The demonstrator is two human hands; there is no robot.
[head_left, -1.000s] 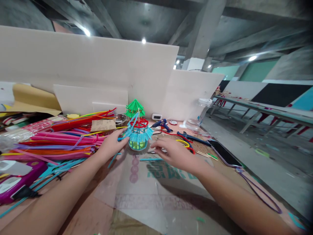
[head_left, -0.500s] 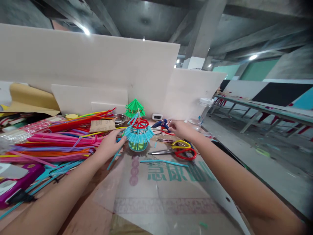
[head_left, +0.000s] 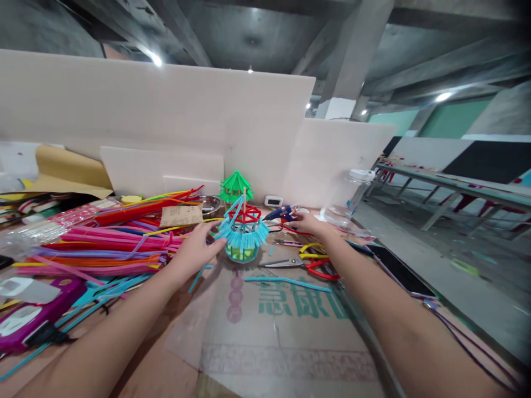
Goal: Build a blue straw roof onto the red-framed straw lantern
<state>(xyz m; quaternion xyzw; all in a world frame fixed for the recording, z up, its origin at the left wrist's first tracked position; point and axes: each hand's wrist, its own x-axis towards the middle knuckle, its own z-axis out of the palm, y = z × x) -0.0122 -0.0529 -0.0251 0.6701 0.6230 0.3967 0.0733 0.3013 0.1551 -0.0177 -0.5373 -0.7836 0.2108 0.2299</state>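
A small pavilion model [head_left: 244, 232] made of blue and red pipe cleaners stands on the table, with a green base and a thin stick rising from its top. My left hand [head_left: 194, 251] touches its blue fringe from the left, fingers spread. My right hand [head_left: 309, 224] reaches far across the table and closes around the handle of a blue glue gun [head_left: 277, 213]. A green paper roof piece [head_left: 235, 185] stands behind the model.
A big pile of coloured pipe cleaners [head_left: 99, 237] fills the left. Scissors [head_left: 307, 260] with yellow and red handles lie right of the model, a loose blue pipe cleaner [head_left: 286, 282] in front. A phone [head_left: 398, 268] and a clear jar [head_left: 348, 199] sit at the right edge. White boards [head_left: 166, 127] stand behind.
My right hand left the spot by the scissors and stretched back to the glue gun, where it now grips the handle. My left hand stayed on the model.
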